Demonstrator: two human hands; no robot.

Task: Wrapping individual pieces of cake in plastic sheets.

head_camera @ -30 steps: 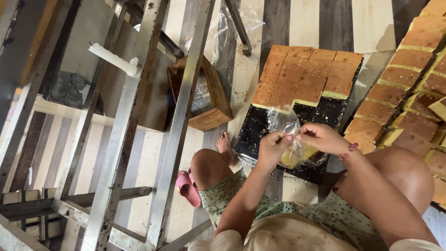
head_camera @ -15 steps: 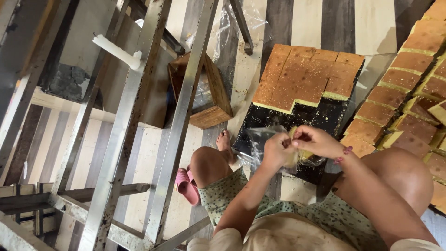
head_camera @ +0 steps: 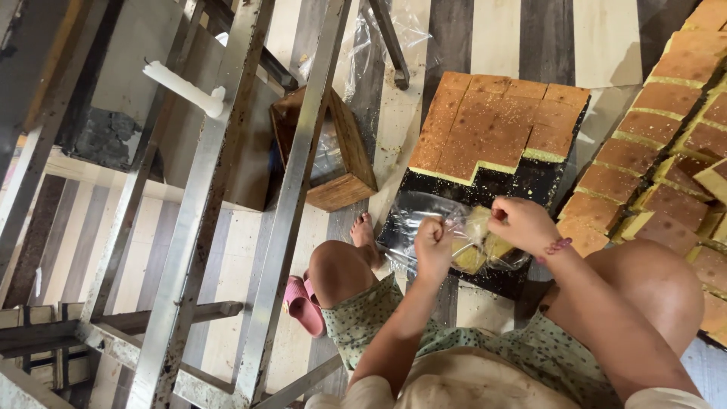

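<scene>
Left hand (head_camera: 433, 241): fisted, pinching one edge of a clear plastic bag (head_camera: 454, 227). Right hand (head_camera: 521, 223): closed on the opposite edge. Between them, inside the bag: cake pieces (head_camera: 478, 246), yellow, likely soft, light, crumbly; best held by the slippery film, not squeezed. Beyond the hands: black tray (head_camera: 522, 182) of cut cake on striped floor (head_camera: 492, 34). Left of them: metal rack (head_camera: 295, 189), wooden box (head_camera: 344, 163).
</scene>
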